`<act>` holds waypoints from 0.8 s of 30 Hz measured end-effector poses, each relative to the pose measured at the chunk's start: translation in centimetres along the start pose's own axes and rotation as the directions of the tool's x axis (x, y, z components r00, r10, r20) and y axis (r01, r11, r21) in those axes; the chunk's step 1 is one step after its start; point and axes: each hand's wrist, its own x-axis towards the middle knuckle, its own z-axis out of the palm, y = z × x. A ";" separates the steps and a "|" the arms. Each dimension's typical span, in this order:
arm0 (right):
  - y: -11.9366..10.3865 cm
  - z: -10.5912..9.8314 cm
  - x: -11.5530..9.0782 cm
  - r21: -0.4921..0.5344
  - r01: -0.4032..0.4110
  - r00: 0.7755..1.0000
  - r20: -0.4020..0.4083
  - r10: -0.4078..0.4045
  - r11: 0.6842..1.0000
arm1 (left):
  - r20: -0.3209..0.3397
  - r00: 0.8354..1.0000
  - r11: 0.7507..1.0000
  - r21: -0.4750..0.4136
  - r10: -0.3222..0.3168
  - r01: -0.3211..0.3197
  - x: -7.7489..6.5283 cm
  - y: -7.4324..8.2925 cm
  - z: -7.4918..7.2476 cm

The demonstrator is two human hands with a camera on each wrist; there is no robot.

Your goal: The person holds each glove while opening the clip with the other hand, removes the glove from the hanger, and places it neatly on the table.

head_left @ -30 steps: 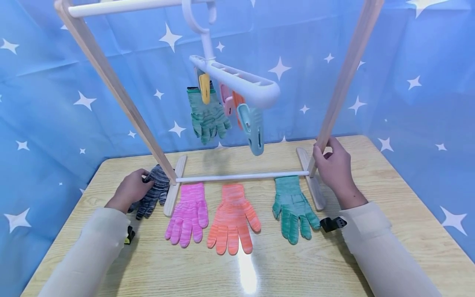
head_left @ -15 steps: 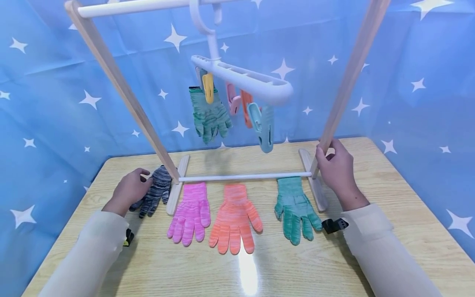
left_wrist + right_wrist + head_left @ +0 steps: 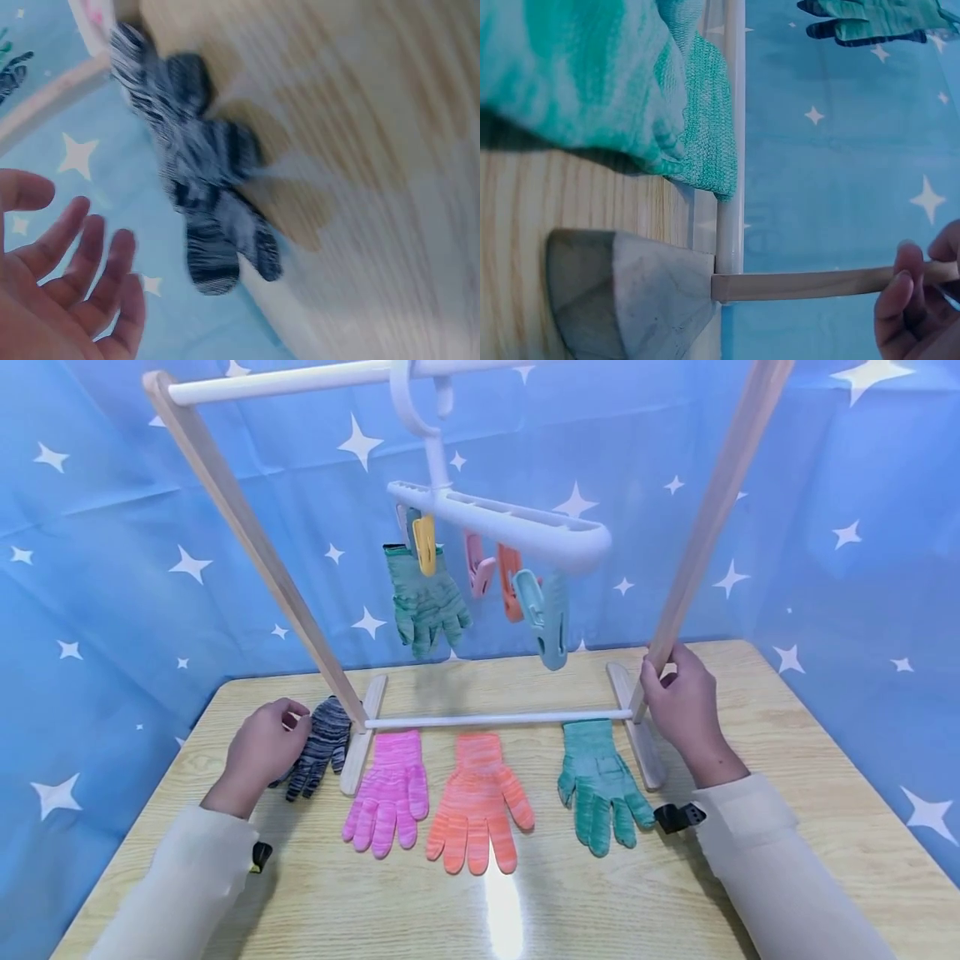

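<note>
My left hand (image 3: 266, 743) is held at the far left beside a black-and-grey knitted glove (image 3: 324, 743). In the left wrist view its relaxed fingers (image 3: 94, 247) are apart from that glove, with nothing between them. On the other side, my right hand (image 3: 684, 714) pinches the right wooden post (image 3: 705, 527) of a drying rack low down, between thumb and fingers. Inside the rack, a white hanger (image 3: 517, 522) hooks over the top bar. From it a green glove (image 3: 427, 606) hangs by a yellow clothespin (image 3: 424, 545).
A pink glove (image 3: 387, 793), an orange glove (image 3: 477, 802) and a green glove (image 3: 600, 785) lie in front of the white lower bar (image 3: 495, 720). Pink (image 3: 480, 568), orange (image 3: 508, 583) and light-blue (image 3: 551, 618) clothespins dangle from the hanger. A starry blue curtain (image 3: 847, 610) stands behind the table (image 3: 390, 910).
My left hand has drawn slightly away from the black-and-grey glove, uncovering more of it. The hanger's near end has swung right. My right hand stays on the post; the view shifts slightly.
</note>
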 end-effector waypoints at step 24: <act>0.2 0.2 0.0 0.000 0.002 1.000 -0.010 -0.002 1.000 | -0.387 0.882 0.887 -0.257 0.270 -0.384 -0.4 10.5 0.0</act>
